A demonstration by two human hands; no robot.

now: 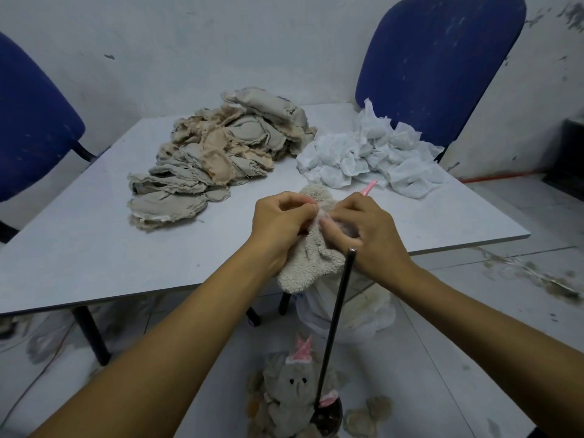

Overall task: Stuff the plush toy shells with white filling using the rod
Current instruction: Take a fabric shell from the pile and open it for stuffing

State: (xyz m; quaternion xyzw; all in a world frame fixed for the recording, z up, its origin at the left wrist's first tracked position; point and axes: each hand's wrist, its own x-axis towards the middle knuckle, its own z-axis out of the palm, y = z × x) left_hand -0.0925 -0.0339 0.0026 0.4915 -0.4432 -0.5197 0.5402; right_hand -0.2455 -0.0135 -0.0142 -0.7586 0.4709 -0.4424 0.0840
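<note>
Hands meet above the desk's [94,248] near edge, left hand [279,222] and right hand [366,229] both pinching the plush shell [311,263] at its opening; holding that mouth wide should let filling [363,156] and the upright rod [336,324] enter cleanly.

left hand [281,226] bare, no glove | right hand [369,229] bare | forearms unsleeved, no rings

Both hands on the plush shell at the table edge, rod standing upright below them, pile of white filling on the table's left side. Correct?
Not quite. The head view shows the white filling on the table's right side. The rest holds: both hands on the plush shell, rod upright below.
</note>
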